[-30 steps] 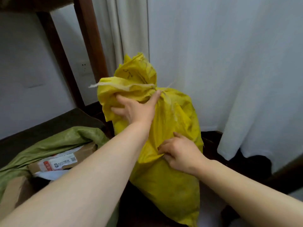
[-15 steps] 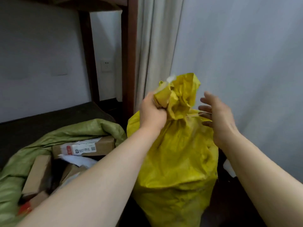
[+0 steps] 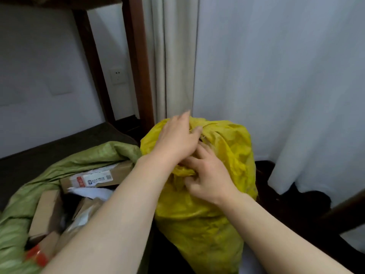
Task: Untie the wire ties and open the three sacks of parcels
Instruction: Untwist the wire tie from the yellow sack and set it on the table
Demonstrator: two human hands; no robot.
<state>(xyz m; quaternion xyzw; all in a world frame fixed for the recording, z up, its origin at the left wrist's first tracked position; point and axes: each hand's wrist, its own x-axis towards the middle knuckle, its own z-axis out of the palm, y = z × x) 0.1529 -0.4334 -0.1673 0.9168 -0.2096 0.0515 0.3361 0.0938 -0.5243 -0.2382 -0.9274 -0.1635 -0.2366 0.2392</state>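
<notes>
In the head view, the yellow sack (image 3: 197, 220) stands up in the middle, in front of a white curtain (image 3: 286, 76). The left hand (image 3: 175, 139) lies on top of its bunched neck, with fingers bent over the cloth and gripping it. The right hand (image 3: 209, 178) is just under it, fingers curled into the folds and pinching them. At the left, 1 green sack (image 3: 17, 204) lies open with brown boxes (image 3: 47, 210) inside.

Neck of yellow sack (image 3: 197, 224) out of sight under hands (image 3: 177, 139)
</notes>
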